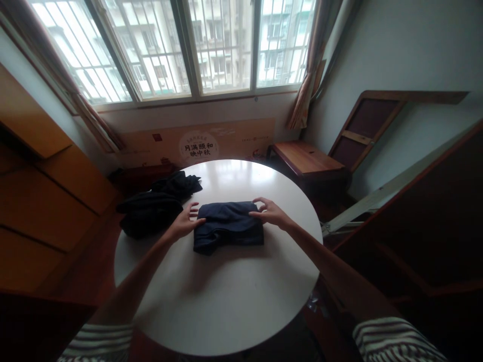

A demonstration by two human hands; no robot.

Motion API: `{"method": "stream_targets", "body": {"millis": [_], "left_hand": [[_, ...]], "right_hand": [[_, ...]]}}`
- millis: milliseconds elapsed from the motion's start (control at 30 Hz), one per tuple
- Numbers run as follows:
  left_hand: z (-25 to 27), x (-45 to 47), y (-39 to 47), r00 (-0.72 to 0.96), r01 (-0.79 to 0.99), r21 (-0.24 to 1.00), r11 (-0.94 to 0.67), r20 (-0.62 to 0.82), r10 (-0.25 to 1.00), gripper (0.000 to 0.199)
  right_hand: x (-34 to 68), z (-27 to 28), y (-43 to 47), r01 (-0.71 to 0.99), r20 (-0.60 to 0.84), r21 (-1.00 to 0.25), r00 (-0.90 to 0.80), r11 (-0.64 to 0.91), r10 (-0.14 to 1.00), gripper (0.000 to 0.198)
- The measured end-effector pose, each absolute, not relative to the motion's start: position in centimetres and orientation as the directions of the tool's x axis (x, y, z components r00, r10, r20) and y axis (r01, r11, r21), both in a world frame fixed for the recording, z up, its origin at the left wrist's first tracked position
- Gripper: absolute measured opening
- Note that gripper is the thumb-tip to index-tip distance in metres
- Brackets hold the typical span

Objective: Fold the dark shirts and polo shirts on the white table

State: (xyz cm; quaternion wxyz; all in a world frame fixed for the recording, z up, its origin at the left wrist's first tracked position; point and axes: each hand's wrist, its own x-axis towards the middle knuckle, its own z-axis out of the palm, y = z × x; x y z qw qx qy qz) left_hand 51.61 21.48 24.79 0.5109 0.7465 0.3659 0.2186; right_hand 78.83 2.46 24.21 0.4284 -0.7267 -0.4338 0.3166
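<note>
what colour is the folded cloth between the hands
Dark navy blue; the cloth shows in the head view, the only one here.

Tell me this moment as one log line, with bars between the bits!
left hand: at folded blue cloth's left end | right hand: at its right end | black cloth heap: left side, white table

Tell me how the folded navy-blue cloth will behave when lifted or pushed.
The folded navy-blue cloth is probably floppy: soft wrinkles cross it. Lifted by one edge, it would likely unfold, since its folds look loose. Pushed, it might slide, as the round white tabletop looks glossy.
</note>
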Motion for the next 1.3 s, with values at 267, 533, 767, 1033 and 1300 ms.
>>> {"method": "stream_targets", "body": {"millis": [267, 533, 767, 1033, 1300], "left_hand": [[25.8, 49.5, 20.0, 0.783, 0.388, 0.572, -0.722, 0.209, 0.586, 0.059], [26.5, 47.8, 19.4, 0.982, -0.108, 0.422, -0.900, 0.185, -0.031, 0.059], [24.9, 48.4, 20.9, 0.902, -0.129, 0.536, -0.834, 0.413, 0.126, 0.035], [21.5, 46.4, 20.7, 0.897, -0.253, 0.385, -0.887, 0.438, -0.066, 0.047], [22.4, 47.5, 20.0, 0.868, -0.223, 0.242, -0.944, 0.490, -0.079, 0.051]], "right_hand": [[77.0, 27.2, 0.9, 0.871, 0.295, -0.491, 0.147, 0.018, 0.944, 0.048], [75.9, 25.6, -1.0, 0.855, 0.236, -0.484, -0.077, 0.186, 0.969, 0.076], [75.6, 23.7, -0.4, 0.855, 0.319, -0.485, -0.025, 0.185, 0.947, 0.063], [76.0, 23.0, -1.2, 0.906, 0.401, -0.268, -0.205, 0.328, 0.893, 0.021], [74.2, 24.3, -0.1, 0.911, 0.409, -0.220, -0.238, 0.349, 0.881, 0.055]]}}
